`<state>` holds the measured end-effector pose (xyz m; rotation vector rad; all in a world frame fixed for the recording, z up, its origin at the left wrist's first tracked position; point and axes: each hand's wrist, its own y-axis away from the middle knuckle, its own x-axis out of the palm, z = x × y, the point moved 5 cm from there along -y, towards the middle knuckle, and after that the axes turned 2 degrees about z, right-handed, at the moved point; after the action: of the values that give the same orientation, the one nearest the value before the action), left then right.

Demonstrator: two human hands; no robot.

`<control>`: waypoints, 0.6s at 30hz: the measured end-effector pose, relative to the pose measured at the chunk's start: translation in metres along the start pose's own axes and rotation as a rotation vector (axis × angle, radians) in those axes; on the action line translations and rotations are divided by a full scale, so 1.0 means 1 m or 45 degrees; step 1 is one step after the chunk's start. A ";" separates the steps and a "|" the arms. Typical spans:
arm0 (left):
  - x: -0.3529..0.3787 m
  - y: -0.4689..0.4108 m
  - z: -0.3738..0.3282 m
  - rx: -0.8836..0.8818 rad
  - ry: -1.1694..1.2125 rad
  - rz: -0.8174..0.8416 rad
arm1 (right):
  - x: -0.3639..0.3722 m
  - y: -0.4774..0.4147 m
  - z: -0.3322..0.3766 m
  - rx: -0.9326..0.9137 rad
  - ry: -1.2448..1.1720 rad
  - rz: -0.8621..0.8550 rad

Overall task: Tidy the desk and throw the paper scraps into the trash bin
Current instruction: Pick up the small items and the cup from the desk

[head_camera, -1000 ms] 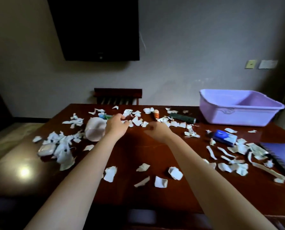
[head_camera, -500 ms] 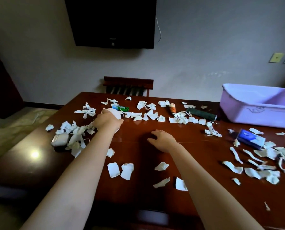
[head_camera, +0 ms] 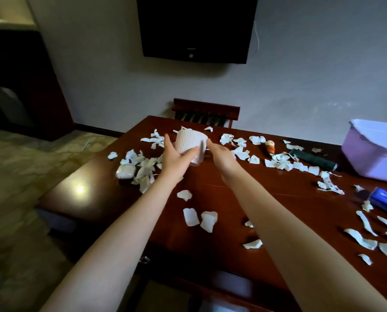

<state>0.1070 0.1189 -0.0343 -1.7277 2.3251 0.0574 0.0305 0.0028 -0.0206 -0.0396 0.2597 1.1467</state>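
Left hand (head_camera: 174, 158) grips the white ribbed cup (head_camera: 191, 140), thumb across its front, holding it tilted above the far part of the desk (head_camera: 244, 194). Right hand (head_camera: 223, 155) reaches to the cup's right side, fingertips at its wall; whether it grips cannot be determined. Paper scraps (head_camera: 190, 217) lie scattered across the desk. Purple tub (head_camera: 373, 152) stands at the far right.

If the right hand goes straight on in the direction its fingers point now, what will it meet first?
Most likely the white ribbed cup that the left hand holds above the desk. The right hand points at its side; whether it touches the cup already is unclear.
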 end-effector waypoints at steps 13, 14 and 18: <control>-0.168 -0.010 0.054 0.024 0.009 -0.358 | 0.168 -0.012 0.040 -0.192 0.058 0.410; -0.179 -0.010 0.059 0.016 0.021 -0.370 | 0.179 -0.015 0.040 -0.189 0.070 0.430; -0.210 -0.006 0.081 -0.033 0.057 -0.383 | 0.217 -0.013 0.040 -0.175 0.139 0.518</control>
<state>0.1830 0.3285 -0.0664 -2.0904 2.0750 -0.0056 0.1327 0.1983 -0.0321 -0.1775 0.2933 1.5686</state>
